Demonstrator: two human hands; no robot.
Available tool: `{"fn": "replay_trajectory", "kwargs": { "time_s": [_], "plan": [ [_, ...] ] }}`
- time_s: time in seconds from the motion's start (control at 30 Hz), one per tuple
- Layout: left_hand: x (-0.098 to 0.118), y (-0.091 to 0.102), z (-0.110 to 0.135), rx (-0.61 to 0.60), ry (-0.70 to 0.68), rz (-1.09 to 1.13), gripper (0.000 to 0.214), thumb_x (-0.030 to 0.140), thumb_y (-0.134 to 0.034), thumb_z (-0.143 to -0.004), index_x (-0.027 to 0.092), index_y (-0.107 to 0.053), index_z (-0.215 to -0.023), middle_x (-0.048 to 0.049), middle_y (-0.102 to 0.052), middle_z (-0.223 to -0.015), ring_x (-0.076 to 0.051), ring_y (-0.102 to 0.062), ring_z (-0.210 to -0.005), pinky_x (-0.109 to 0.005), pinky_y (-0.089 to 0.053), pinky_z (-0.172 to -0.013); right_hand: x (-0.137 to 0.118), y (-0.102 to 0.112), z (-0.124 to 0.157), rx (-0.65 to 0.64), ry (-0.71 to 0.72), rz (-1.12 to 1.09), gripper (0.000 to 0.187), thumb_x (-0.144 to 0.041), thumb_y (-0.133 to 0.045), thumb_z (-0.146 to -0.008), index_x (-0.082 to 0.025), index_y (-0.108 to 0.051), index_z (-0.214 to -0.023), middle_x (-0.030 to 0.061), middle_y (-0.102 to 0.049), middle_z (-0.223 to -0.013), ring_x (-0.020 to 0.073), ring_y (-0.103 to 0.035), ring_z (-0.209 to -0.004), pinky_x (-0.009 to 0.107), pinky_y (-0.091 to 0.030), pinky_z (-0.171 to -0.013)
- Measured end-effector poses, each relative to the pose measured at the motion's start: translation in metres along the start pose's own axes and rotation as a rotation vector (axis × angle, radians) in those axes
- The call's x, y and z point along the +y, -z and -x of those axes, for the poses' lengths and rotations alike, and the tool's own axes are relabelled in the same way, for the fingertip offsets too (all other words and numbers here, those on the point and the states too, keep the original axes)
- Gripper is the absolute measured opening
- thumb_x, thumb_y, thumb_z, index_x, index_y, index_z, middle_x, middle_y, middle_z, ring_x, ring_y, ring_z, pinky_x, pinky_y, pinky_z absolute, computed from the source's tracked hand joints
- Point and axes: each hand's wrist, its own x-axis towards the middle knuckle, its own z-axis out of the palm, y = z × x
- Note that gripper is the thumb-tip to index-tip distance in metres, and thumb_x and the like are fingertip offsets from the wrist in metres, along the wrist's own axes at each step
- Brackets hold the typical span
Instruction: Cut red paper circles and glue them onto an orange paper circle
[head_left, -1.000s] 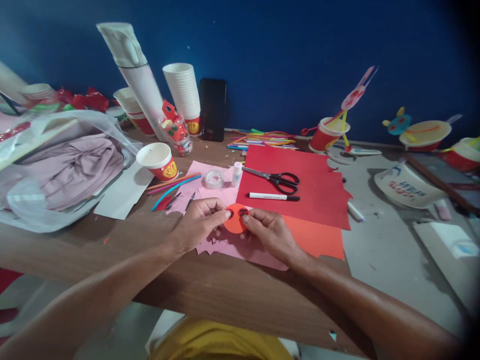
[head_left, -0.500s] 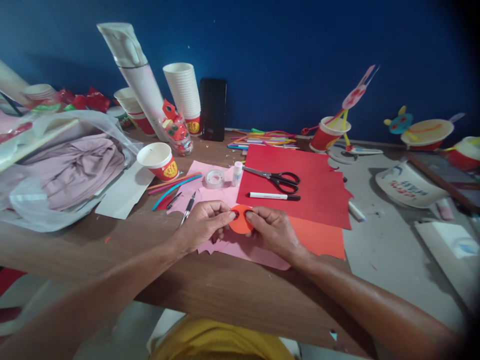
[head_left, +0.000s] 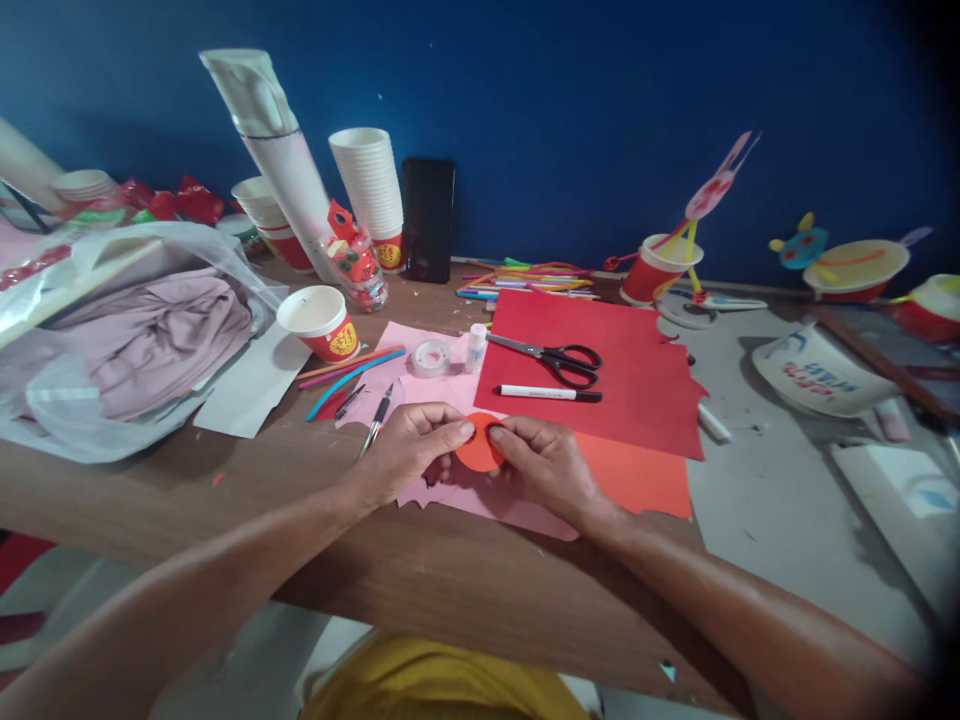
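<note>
Two hands meet over one small orange paper disc (head_left: 478,452) near the table's (head_left: 150,500) front edge, above a pink sheet (head_left: 480,495). The left hand (head_left: 409,450) pinches the disc's left rim between thumb and forefinger; the right hand (head_left: 544,465) pinches the right rim the same way, fingers narrow, with a small dark mark showing just under its thumb. To do this well, I would judge that the grip should stay light at the rim so the paper does not crease, with the disc held flat and any small piece pressed down evenly.

Toward the left edge lies a clear plastic bag (head_left: 112,340) with pale mauve cloth inside. Next comes a single red paper cup (head_left: 321,322), which looks empty, then a tall stack of white cups (head_left: 369,190) near the back edge. A tape roll (head_left: 430,357) and a small bottle (head_left: 475,347) lie on the pink sheet, beside scissors (head_left: 551,357) and a marker (head_left: 547,394) on the red sheet (head_left: 637,390). Further right, another red cup (head_left: 651,270) holds coloured straws, and a shallow bowl (head_left: 855,268) stands at the back right corner; what it holds I cannot tell
</note>
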Motion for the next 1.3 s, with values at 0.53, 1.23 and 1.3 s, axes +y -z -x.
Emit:
{"fn": "replay_trajectory", "kwargs": {
  "time_s": [0.53,1.23,1.3],
  "plan": [
    [0.0047,-0.005,0.0039,0.067,-0.017,-0.123,0.025,0.039,-0.056,-0.078,0.015,-0.059,-0.073,0.0025,-0.055,-0.052,-0.007,-0.047,-0.042,-0.017,-0.036,-0.041,-0.0008,-0.0021,0.0015,0.013,0.013,0.031,0.029,-0.03,-0.049,-0.085,-0.018,-0.055,-0.06,-0.0023,-0.058,-0.052,0.0099,-0.051,-0.049,0.019,-0.039,-0.05],
    [0.0021,-0.0043,0.0026,0.064,0.006,0.0,0.022,0.036,-0.058,-0.078,0.015,-0.058,-0.079,0.0015,-0.059,-0.057,-0.007,-0.049,-0.044,-0.018,-0.04,-0.042,0.001,-0.0031,0.0012,-0.006,-0.03,-0.035,0.027,-0.032,-0.05,-0.085,-0.017,-0.057,-0.063,-0.002,-0.059,-0.053,0.0093,-0.05,-0.048,0.019,-0.038,-0.048],
    [0.002,-0.0046,0.0023,0.066,-0.004,-0.017,0.022,0.036,-0.059,-0.077,0.015,-0.057,-0.078,0.0019,-0.058,-0.057,-0.007,-0.049,-0.043,-0.018,-0.039,-0.041,0.0009,-0.0034,0.0014,-0.007,-0.032,-0.04,0.027,-0.032,-0.05,-0.085,-0.017,-0.057,-0.063,-0.002,-0.059,-0.054,0.0093,-0.05,-0.048,0.019,-0.038,-0.048]
  ]
}}
